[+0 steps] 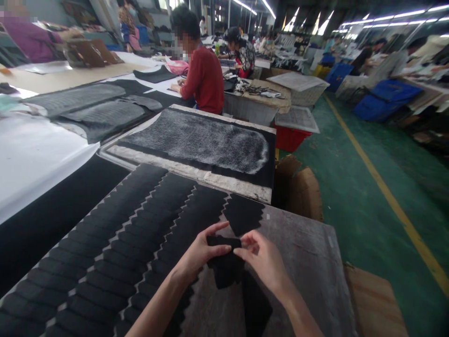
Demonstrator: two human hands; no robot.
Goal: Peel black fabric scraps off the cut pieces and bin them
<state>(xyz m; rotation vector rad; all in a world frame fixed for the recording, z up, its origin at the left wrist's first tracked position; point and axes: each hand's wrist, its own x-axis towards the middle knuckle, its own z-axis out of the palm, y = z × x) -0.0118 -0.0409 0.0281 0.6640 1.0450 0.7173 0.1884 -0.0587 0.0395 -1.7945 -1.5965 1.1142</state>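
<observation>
A small black fabric piece [226,274] is held above the table, folded or drooping in front of my fingers. My left hand [201,248] grips its upper left edge, with the thumb across the front. At its right corner, my right hand [263,257] pinches the cloth between thumb and fingertips. Beneath the hands, another dark piece [256,306] lies on or hangs over the table; which one I cannot tell. To the left, rows of overlapping black fabric pieces [119,252] with zigzag edges cover the tabletop. A short stack [243,213] sits just beyond my hands.
The worn table [308,248] has its edge on the right, by a cardboard box [377,302]. Ahead is a board [238,187] bearing black cloth with a whitish coating [199,138]. A person in red [206,75] works beyond it. Green floor [351,187] runs along the right.
</observation>
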